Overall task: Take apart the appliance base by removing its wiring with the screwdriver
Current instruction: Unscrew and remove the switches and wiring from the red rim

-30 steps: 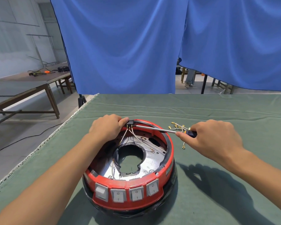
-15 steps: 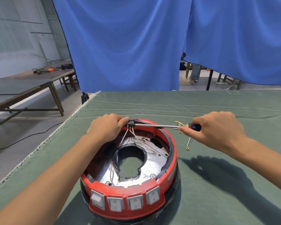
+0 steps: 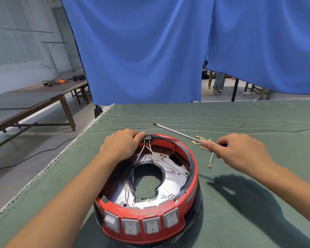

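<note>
The round red appliance base (image 3: 191,178) lies upside down on the green cloth, its metal floor and thin pale wires (image 3: 156,154) exposed. A black connector (image 3: 148,138) sits on the far rim with the wires running from it. My left hand (image 3: 120,145) grips the far rim, fingertips touching the connector. To the right of the base, my right hand (image 3: 238,151) holds the screwdriver (image 3: 175,132) by its dark handle. Its long shaft points up and left over the cloth beyond the base, clear of the rim.
A bundle of loose wires with brass terminals (image 3: 204,145) lies on the cloth under my right hand. Several grey rocker switches (image 3: 141,225) line the near side of the base. The table's left edge (image 3: 61,156) runs diagonally. Blue curtains hang behind; wooden benches stand at left.
The screwdriver tip has left the black connector and swung back and up, away from the rim. My right hand moved slightly right. My left hand has stayed on the rim.
</note>
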Demonstrator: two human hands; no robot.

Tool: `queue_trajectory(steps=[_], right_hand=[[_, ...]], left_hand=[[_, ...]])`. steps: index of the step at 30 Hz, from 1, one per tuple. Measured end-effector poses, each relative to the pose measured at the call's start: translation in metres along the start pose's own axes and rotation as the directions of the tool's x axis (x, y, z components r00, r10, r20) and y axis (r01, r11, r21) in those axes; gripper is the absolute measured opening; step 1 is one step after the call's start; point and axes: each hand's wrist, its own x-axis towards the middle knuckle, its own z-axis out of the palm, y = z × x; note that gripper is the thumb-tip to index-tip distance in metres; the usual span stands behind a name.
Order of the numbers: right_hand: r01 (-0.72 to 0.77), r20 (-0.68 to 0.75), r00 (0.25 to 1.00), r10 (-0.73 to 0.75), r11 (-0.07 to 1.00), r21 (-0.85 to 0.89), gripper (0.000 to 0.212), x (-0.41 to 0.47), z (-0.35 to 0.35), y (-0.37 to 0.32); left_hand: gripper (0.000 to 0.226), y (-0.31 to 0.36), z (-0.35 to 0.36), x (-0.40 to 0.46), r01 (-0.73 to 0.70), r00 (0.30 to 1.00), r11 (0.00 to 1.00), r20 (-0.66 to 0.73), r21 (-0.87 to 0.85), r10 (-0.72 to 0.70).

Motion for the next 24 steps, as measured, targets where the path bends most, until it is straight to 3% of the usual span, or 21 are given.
queue_trajectory(steps=[6,13,24], right_hand=[[-0.052,0.102,0.994,0.050,0.998,0.018,0.070,-0.003,-0.004,-0.009],[0.036,-0.058,0.997,-0.054,0.961,-0.276,0.063,-0.013,-0.023,-0.015],[0.076,-0.099,0.988,-0.116,0.938,-0.337,0.063,-0.015,-0.020,-0.020]], left_hand=[[0.034,-0.004,-0.005,0.001,0.020,0.997,0.993,0.081,-0.113,-0.011],[0.031,-0.003,-0.005,0.004,0.107,0.992,0.984,0.089,-0.144,-0.095],[0.032,0.000,-0.006,0.002,0.117,0.992,0.984,0.067,-0.138,-0.108]])
